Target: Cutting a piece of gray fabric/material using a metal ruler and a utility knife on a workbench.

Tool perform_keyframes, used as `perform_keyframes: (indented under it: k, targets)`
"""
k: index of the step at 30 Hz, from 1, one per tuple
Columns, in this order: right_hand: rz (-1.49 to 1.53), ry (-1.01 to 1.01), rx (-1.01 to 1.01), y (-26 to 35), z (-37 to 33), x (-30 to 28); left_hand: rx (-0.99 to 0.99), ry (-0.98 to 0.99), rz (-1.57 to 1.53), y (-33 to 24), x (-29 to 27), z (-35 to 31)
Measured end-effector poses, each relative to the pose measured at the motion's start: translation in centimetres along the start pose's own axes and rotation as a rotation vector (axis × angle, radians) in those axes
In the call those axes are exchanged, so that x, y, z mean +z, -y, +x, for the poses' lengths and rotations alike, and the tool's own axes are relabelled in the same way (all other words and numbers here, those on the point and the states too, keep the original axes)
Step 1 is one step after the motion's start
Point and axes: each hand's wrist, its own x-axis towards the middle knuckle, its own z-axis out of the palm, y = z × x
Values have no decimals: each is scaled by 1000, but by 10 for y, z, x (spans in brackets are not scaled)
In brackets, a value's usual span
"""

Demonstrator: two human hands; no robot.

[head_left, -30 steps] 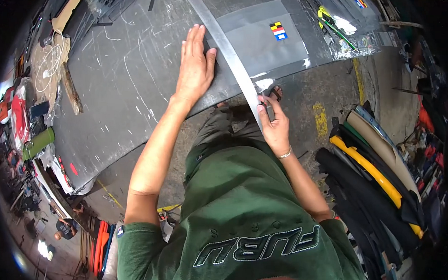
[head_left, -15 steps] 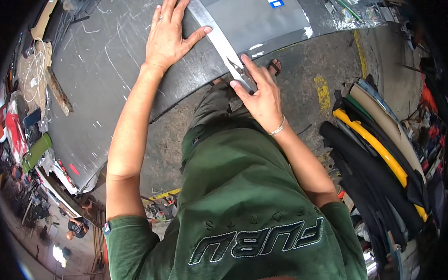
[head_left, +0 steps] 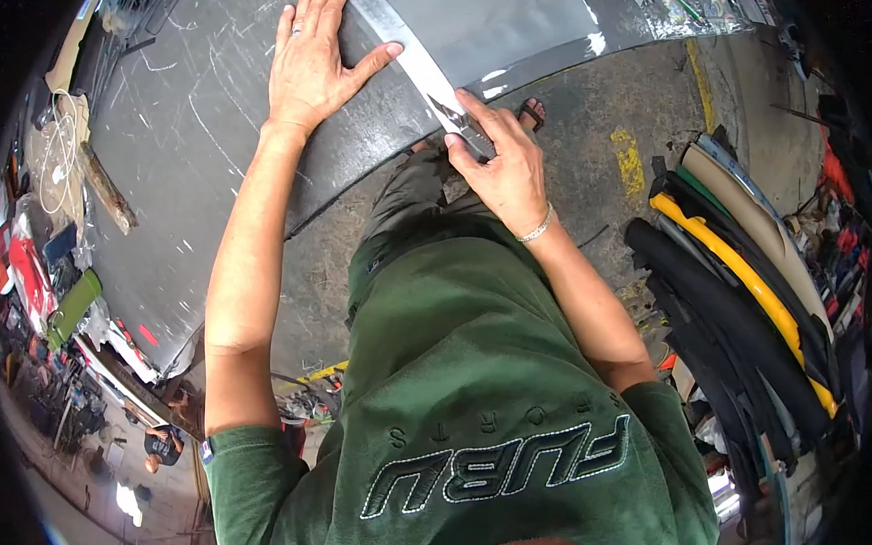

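On a dark grey sheet over a table lies a long silver metal straightedge, running slantwise toward me. My left hand rests flat on the sheet with its fingers stretched forward. Its thumb reaches out to the straightedge's left side. At the table's near edge, my right hand grips the near end of the straightedge between thumb and fingers. A small dark metallic part shows between that thumb and forefinger; its kind I cannot make out. The right palm hides the rest of that end.
Rolls of black, yellow and beige material lie at the right. A wooden stick and white cord lie at the table's left edge. A sandalled foot shows past my right hand. Another person is far off at lower left.
The whole picture has shifted slightly, with the table and both hands sitting a little higher and further left. Both hands keep their places on the sheet and straightedge.
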Motion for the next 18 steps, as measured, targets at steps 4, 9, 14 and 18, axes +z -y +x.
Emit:
perform_keyframes:
  k: [4,9,14,18]
  targets:
    - [17,-3,-16,-3,1,0,-27,15,-1,-2,-1,1]
    - [27,2,2,-1,2,-1,-36,21,-1,-2,-1,1]
    - [52,8,5,-2,2,-1,-40,22,-1,-5,-3,1]
    - [99,28,63,4,2,-3,-46,18,6,-4,-2,1]
